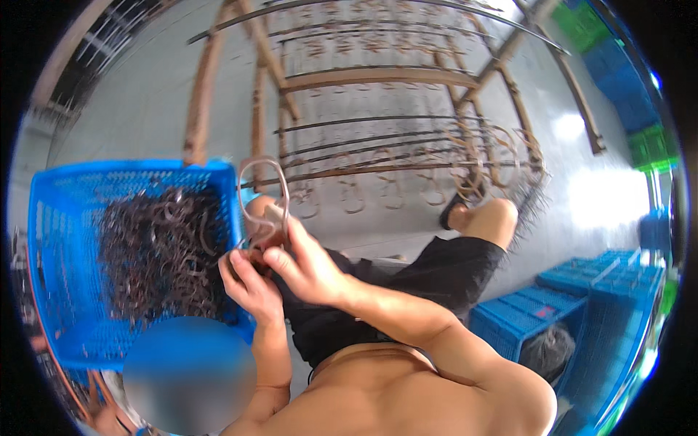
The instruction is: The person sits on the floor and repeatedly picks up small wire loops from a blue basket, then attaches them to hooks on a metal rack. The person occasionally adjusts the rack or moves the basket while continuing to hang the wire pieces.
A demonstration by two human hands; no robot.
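Observation:
In front of my lap, a pinkish-brown looped piece (283,176) with a smooth, band-like rim stands up from my hands. My right hand (311,267) closes on its lower part, thumb and fingers pinched together. Close beside it, my left hand (253,289) has its fingers curled round the bottom of the same piece. That lower end is partly hidden by my fingers, so its exact kind cannot be told. To the left, a blue plastic crate (62,272) holds a heap of dark brown curved pieces (163,247).
Ahead stands a brown rack (378,76) with dark rods, from which several looped pieces (392,190) hang. Blue crates (531,309) are stacked at the right, one with a dark plastic bag (550,350). Green and blue crates (651,147) line the far right.

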